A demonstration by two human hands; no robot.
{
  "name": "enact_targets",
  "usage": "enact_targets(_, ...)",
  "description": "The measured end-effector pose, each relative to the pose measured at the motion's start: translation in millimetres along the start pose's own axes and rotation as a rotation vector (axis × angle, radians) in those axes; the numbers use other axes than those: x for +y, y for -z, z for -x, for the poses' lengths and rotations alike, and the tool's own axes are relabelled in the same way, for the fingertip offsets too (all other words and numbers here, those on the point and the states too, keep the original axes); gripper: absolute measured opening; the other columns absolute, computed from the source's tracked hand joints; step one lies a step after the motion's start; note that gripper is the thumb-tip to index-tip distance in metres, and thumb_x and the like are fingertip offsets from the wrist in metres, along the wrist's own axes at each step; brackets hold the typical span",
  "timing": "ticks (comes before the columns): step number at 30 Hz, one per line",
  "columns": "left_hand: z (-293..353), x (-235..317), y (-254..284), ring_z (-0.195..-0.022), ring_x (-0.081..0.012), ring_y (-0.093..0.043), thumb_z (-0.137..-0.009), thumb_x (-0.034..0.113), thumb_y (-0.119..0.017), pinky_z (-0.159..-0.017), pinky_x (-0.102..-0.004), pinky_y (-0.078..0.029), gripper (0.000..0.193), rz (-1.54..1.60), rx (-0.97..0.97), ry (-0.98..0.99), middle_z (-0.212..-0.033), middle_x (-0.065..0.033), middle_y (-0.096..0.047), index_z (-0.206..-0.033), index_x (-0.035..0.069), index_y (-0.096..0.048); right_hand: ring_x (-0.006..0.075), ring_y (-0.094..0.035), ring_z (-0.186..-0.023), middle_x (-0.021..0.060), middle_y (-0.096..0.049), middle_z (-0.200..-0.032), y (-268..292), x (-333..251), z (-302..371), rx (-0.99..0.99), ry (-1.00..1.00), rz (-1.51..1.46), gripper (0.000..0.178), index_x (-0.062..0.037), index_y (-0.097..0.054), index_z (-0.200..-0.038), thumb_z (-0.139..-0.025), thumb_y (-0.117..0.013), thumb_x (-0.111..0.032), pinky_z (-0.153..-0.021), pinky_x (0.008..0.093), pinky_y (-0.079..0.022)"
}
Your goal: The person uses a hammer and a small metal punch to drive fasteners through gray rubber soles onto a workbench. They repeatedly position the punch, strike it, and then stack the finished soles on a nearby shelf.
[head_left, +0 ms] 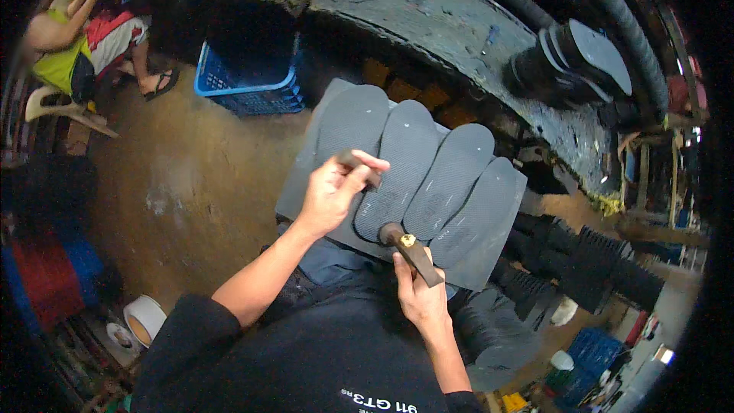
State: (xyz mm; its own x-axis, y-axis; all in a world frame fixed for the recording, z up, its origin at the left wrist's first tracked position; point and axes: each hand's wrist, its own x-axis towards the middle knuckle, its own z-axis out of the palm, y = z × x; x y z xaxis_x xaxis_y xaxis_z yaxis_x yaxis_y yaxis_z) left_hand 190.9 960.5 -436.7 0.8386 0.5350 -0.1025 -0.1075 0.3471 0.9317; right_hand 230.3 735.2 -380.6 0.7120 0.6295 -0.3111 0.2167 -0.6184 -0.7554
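Hammer (418,258) in right hand (423,300), dark rod (374,180) pinched in left hand (329,193) — both over grey soles (409,141).
Right fingers (402,268) wrap its handle (408,240); we judge hammer head-heavy, grip handle — soles light, bendy, lift by edges.

Left hand (329,194) pinched shut, left forearm (264,275) slanting inward; right hand (419,296) lower, gripping, right forearm (443,356) steeper.

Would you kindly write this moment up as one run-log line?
Left hand: holding short dark tool; right hand: holding hammer; four grey soles: side by side on grey board; nearby: blue basket
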Motion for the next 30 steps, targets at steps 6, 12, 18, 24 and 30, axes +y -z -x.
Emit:
enact_targets(6, 4, -22, -33, -0.117, -0.0199, -0.066, -0.108, 0.005, -0.056, -0.103, -0.0352, -0.052, 0.017, 0.012, -0.117, -0.024, -0.123, -0.0146, -0.071, -0.123, -0.002, -0.061, 0.0511, -0.070, -0.074, 0.0282, -0.067, -0.072, 3, 14, 1, -0.009, -0.077, -0.080, 0.037, -0.0032, -0.053, -0.100, -0.102, -0.069, -0.036, -0.059, 0.0541, -0.053)
enact_targets(12, -1, -36, -36, -0.120, -0.0223, -0.066, -0.109, 0.004, -0.054, -0.103, -0.0367, -0.053, 0.016, -0.094, -0.172, -0.066, -0.125, -0.0164, -0.069, -0.123, -0.004, -0.059, 0.0505, -0.071, -0.076, 0.0280, -0.068, -0.072, 2, 19, 0, -0.003, -0.080, -0.175, 0.040, -0.0042, -0.051, -0.098, -0.101, -0.069, -0.040, -0.060, 0.0539, -0.054)
enact_targets(18, -1, -42, -36, -0.121, -0.0279, -0.067, -0.108, 0.003, -0.055, -0.103, -0.0409, -0.055, 0.017, -0.125, -0.158, -0.097, -0.123, -0.0177, -0.069, -0.124, -0.002, -0.057, 0.0504, -0.070, -0.073, 0.0268, -0.066, -0.069, 7, 19, -2, -0.023, -0.043, -0.165, 0.041, -0.0031, -0.050, -0.093, -0.102, -0.069, -0.039, -0.059, 0.0534, -0.053)
enact_targets(24, 0, -39, -41, -0.117, -0.0268, -0.070, -0.106, -0.002, -0.056, -0.102, -0.0393, -0.056, 0.017, -0.321, -0.156, -0.158, -0.119, -0.0169, -0.071, -0.122, -0.003, -0.060, 0.0504, -0.070, -0.072, 0.0262, -0.065, -0.068, 1, 24, -5, -0.009, -0.008, -0.171, 0.038, -0.0025, -0.052, -0.095, -0.103, -0.068, -0.036, -0.060, 0.0531, -0.053)
enact_targets(30, -4, -35, -46, -0.108, -0.0235, -0.074, -0.100, -0.004, -0.064, -0.095, -0.0355, -0.059, 0.018, -0.578, -0.192, -0.305, -0.111, -0.0142, -0.076, -0.118, -0.001, -0.066, 0.0233, -0.065, -0.114, 0.0178, -0.069, -0.126, 51, 2, 8, -0.054, -0.025, -0.241, 0.037, 0.0037, -0.060, -0.136, -0.106, -0.063, -0.017, -0.100, 0.0343, -0.050)
